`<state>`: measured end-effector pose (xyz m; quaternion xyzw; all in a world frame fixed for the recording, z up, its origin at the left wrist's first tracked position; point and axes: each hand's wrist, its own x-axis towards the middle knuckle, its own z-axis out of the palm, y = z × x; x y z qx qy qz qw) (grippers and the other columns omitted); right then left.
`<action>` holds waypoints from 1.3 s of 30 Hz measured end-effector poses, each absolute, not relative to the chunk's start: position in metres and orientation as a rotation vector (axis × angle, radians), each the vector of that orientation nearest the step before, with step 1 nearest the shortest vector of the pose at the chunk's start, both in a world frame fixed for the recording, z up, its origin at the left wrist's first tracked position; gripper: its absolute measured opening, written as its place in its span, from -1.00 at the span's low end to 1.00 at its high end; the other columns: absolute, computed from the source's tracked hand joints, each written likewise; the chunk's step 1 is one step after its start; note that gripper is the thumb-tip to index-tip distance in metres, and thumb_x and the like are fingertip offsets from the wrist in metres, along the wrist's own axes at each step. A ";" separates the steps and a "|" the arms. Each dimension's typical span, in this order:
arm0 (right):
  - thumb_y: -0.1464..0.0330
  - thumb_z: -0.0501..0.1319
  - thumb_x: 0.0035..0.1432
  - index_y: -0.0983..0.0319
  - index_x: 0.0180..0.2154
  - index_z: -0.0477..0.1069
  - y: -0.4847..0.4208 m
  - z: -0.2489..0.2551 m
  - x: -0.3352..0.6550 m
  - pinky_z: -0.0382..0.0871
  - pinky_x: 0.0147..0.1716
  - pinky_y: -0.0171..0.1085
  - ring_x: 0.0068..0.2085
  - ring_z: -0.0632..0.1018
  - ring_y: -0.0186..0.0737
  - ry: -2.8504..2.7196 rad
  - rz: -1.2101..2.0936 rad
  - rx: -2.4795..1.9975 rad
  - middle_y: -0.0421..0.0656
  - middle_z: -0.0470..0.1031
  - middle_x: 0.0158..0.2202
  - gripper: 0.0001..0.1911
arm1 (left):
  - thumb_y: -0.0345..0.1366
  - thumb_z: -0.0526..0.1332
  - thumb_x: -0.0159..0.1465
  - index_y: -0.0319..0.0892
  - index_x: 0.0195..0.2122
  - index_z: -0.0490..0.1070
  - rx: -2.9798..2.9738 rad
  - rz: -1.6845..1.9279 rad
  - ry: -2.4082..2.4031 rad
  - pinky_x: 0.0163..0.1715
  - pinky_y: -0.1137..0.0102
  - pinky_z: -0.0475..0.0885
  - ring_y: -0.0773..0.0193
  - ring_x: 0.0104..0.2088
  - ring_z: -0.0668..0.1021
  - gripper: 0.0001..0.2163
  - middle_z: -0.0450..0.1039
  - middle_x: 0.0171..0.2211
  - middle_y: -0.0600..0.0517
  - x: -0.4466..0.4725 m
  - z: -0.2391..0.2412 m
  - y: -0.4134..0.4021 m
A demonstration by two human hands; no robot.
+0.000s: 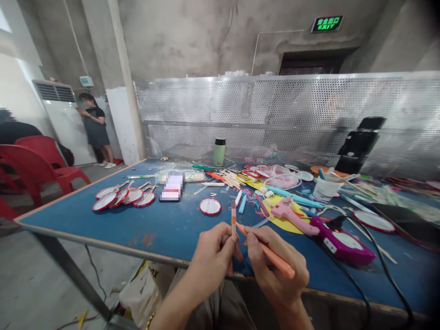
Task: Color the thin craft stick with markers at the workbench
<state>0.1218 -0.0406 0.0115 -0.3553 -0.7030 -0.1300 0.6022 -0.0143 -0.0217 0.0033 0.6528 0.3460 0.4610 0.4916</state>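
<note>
So the wooden stick (233,214) is held up near the front edge of the desk (113,225), standing roughly upright with pinkish and orange bands on its upper part. Left hand (213,250) has it pinched low between thumb and fingers. Right hand (279,256) is wrapped around a chunky orange marker (279,262), pen-style, nib end right beside the stick; can't tell if it's actually touching.

Handling-wise, I'd guess the stick weighs next to nothing and is pretty stiff, but thin enough to snap if you lean on it. Bare wood should grip fine; the coloured bit might be slick or smudgy, so low down is the place to pinch. Marker looks like smooth, light plastic, best held close to the nib.
</note>
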 end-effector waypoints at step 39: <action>0.52 0.21 0.22 0.18 -0.24 0.51 -0.038 0.009 0.124 0.44 -0.48 -0.47 -0.52 0.54 -0.44 -1.622 -0.255 -0.836 -0.28 0.54 -0.47 -0.85 | -0.14 0.06 0.38 -0.16 -0.38 0.28 1.616 1.104 0.842 -0.66 0.52 0.22 0.45 -0.70 0.34 -0.75 0.33 -0.58 0.16 -0.015 0.001 -0.021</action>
